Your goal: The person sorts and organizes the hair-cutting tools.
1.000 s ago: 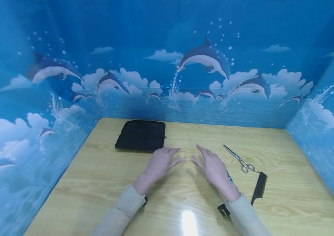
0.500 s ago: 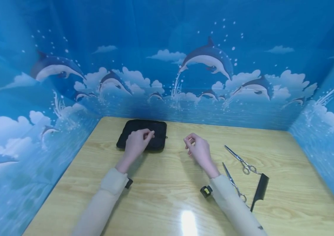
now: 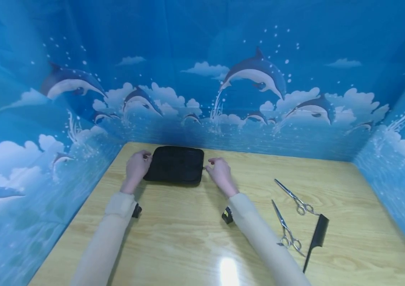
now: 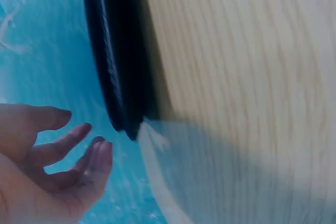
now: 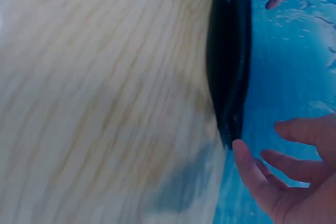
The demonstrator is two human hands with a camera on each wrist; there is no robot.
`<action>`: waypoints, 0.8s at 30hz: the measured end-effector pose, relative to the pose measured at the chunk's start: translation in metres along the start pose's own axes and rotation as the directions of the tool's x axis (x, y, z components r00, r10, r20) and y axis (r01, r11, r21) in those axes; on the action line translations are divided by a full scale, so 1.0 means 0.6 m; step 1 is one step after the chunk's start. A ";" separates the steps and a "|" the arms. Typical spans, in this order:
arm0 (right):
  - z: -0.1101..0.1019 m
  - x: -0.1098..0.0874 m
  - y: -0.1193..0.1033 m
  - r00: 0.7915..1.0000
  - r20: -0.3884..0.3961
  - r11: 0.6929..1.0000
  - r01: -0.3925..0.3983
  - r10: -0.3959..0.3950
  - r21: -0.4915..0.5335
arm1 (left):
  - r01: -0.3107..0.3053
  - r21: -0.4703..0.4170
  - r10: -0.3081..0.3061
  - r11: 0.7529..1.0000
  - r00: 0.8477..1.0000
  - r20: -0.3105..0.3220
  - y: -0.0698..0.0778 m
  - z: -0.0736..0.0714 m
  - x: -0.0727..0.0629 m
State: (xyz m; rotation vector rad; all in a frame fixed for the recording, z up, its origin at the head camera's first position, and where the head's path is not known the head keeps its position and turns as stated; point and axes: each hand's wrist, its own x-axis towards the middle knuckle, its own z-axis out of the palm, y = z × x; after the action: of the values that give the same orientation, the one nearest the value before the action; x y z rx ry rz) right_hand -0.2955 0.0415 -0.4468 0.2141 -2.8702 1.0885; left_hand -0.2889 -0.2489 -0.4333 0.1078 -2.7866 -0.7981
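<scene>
A flat black case (image 3: 177, 165) with a small pull at its right edge lies at the back left of the table in the head view. My left hand (image 3: 137, 167) is beside the case's left edge. In the left wrist view its loosely bent fingers (image 4: 86, 156) are apart from the case (image 4: 121, 51). My right hand (image 3: 219, 172) hovers by the right edge, near the pull. The right wrist view has the thumb tip right at the corner of the case (image 5: 228, 66); whether it touches is hard to tell. The other fingers hold nothing.
Two pairs of scissors (image 3: 283, 224) lie on the right of the wooden table (image 3: 181, 226), the other scissors (image 3: 294, 196) further back. A black tail comb (image 3: 319, 232) lies beside them. A blue dolphin-print cloth (image 3: 173, 119) stands behind and at both sides.
Both hands have moved from the table's middle to the left and back, ending on either side of the case. The nearer scissors, formerly hidden under the right arm, now show.
</scene>
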 end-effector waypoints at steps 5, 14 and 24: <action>0.031 0.021 -0.007 0.999 0.027 0.999 -0.030 0.031 -0.039 | 0.077 0.057 -0.083 0.995 0.988 0.127 -0.021 -0.002 0.010; 0.055 0.038 -0.014 0.998 0.059 0.998 -0.009 0.012 -0.059 | 0.085 0.042 -0.093 0.995 0.965 0.247 -0.043 0.007 0.026; 0.060 0.045 -0.018 0.994 0.087 0.994 -0.054 0.062 -0.090 | 0.115 0.051 -0.125 0.992 0.953 0.274 -0.046 0.007 0.035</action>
State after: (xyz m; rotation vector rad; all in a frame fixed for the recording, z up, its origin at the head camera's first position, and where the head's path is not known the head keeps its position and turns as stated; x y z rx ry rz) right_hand -0.3210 0.0068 -0.4640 0.1798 -3.0137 0.9832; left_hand -0.3103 -0.2732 -0.4471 0.1864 -3.0841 -0.8535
